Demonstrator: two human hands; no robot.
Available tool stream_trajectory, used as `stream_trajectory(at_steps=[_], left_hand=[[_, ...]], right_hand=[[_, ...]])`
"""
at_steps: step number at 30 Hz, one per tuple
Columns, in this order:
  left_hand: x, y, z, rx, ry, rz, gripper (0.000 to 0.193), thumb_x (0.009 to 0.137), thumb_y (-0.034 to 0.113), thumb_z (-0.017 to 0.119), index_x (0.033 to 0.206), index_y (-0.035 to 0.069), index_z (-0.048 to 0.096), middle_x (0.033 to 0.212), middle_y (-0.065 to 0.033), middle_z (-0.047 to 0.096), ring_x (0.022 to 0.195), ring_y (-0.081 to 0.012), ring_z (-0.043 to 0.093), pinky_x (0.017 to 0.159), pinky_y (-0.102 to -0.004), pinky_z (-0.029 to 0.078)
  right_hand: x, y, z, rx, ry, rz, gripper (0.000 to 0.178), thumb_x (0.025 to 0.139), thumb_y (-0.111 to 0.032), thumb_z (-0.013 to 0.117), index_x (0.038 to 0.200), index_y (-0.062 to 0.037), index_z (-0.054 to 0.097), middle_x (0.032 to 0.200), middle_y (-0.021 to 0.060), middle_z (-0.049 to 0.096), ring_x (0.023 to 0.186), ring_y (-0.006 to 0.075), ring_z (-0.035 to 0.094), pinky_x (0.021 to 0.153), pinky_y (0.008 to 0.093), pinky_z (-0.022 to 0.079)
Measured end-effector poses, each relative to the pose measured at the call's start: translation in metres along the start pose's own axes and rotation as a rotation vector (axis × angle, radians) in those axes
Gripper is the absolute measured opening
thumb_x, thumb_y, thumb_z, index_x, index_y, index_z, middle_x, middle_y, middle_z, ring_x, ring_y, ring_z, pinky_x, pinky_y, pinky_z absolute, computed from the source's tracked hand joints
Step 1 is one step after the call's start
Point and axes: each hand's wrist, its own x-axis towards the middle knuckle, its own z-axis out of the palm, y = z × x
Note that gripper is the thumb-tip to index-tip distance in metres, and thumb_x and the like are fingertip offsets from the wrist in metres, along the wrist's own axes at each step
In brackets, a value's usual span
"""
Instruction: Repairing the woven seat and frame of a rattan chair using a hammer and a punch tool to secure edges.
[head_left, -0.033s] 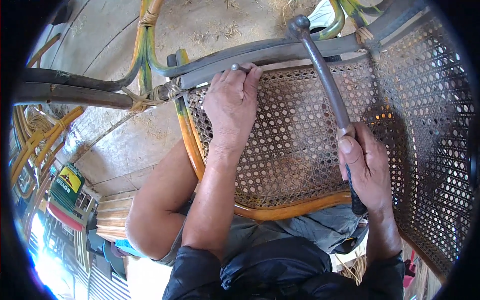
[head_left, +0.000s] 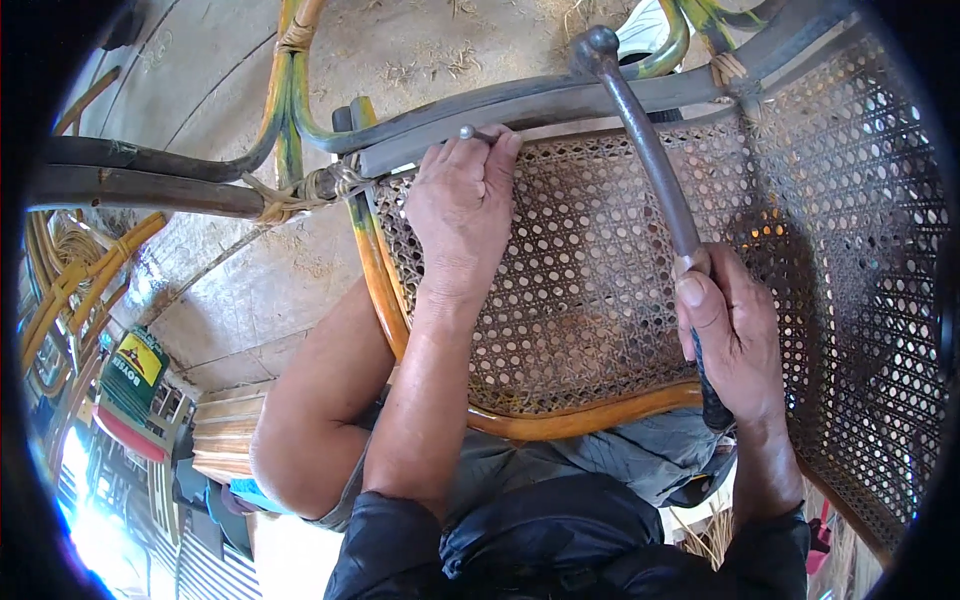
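A rattan chair frame with a woven cane panel lies across my lap. My left hand is closed at the panel's far edge, against the dark rail. In its fingers is a metal rod with a rounded end sticking out past the knuckles; its other end is hidden. My right hand grips a hammer by its lower handle, thumb along the shaft. The hammer head is up past the rail in the view, to the right of the rod and apart from it.
A second cane panel rises on the right. Bent rattan pieces with bindings stand beyond the rail. At the left are a green and yellow can and more rattan parts. Shavings lie on the plank floor.
Hardly anything differs. The hammer head sits very slightly higher in the view, and my left hand has shifted a touch left with the rod.
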Motion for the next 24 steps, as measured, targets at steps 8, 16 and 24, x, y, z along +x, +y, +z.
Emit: stream_trajectory(at_steps=[8, 16, 24], left_hand=[[-0.003, -0.001, 0.001, -0.008, -0.005, -0.028, 0.025, 0.089, 0.028, 0.054, 0.086, 0.005, 0.064, 0.078, -0.0135, 0.062, 0.076, -0.033, 0.058, 0.067, -0.0406, 0.046], [-0.003, 0.001, 0.003, -0.003, -0.032, -0.058, 0.023, 0.089, 0.026, 0.055, 0.087, 0.005, 0.065, 0.08, -0.0127, 0.063, 0.077, -0.0326, 0.059, 0.069, -0.0388, 0.047], [-0.002, 0.0, 0.003, 0.055, -0.012, 0.063, 0.023, 0.087, 0.029, 0.058, 0.088, 0.006, 0.064, 0.081, -0.0105, 0.063, 0.077, -0.0308, 0.059, 0.068, -0.0389, 0.048]], right_hand=[[-0.001, -0.006, -0.001, 0.058, -0.024, -0.042, 0.029, 0.092, -0.032, 0.054, 0.088, -0.0033, 0.051, 0.062, 0.0019, 0.048, 0.055, 0.0096, 0.044, 0.051, 0.0265, 0.037], [-0.005, -0.014, -0.003, 0.034, -0.01, -0.101, 0.03, 0.09, -0.032, 0.057, 0.089, -0.0026, 0.052, 0.062, 0.0026, 0.05, 0.055, 0.0098, 0.047, 0.05, 0.0256, 0.039], [-0.012, -0.023, -0.002, -0.002, 0.005, -0.252, 0.046, 0.092, -0.044, 0.048, 0.098, 0.0016, 0.052, 0.063, 0.0, 0.047, 0.05, 0.0043, 0.043, 0.045, 0.019, 0.033]])
